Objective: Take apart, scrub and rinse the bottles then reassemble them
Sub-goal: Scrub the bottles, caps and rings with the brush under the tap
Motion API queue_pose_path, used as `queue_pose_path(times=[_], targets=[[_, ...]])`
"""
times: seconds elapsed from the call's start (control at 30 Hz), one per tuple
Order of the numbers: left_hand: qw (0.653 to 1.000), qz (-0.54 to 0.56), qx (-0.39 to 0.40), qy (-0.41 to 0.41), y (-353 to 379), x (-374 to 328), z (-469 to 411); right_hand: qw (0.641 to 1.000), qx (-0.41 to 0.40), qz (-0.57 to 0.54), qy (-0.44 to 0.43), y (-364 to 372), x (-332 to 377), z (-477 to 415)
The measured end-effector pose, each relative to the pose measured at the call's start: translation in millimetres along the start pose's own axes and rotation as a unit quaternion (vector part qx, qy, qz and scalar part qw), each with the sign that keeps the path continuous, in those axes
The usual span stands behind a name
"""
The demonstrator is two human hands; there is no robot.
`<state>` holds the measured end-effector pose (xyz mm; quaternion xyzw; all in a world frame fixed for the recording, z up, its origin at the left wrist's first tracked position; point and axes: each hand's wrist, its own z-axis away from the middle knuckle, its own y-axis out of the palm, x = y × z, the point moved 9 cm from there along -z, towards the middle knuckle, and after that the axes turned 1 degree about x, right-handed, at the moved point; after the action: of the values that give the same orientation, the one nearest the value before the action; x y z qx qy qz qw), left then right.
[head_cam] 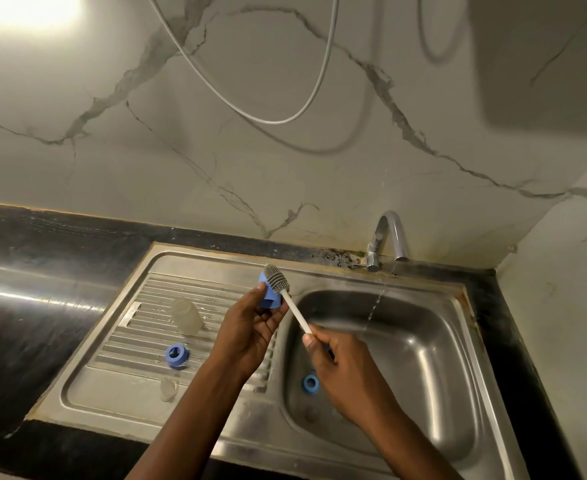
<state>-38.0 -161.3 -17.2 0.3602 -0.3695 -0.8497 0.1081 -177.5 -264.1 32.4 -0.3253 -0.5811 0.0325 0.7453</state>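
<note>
Mid-scrub: left hand (pixel 250 329) clamped on the blue cap (pixel 267 302), right hand (pixel 340 368) pinching the brush (pixel 278 279); next, likely a rinse under the tap (pixel 389 233) at two o'clock.

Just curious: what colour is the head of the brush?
The brush head is grey, seen in the head view.

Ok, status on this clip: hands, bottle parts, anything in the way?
Left hand grips blue cap; right hand grips brush, head against cap. Bottle and blue ring on drainboard, second ring in basin. Tap running; nothing blocking.
</note>
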Motion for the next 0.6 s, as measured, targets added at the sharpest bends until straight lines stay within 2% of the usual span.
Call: queue_pose_path(times=[0.23,0.6], targets=[[0.999,0.038,0.004,-0.021,-1,2,-7,1.000,-0.005,-0.002,0.019,4,-7,17],[0.996,0.049,0.061,-0.042,10,20,6,1.000,-0.019,0.000,0.000,3,-2,-5]])
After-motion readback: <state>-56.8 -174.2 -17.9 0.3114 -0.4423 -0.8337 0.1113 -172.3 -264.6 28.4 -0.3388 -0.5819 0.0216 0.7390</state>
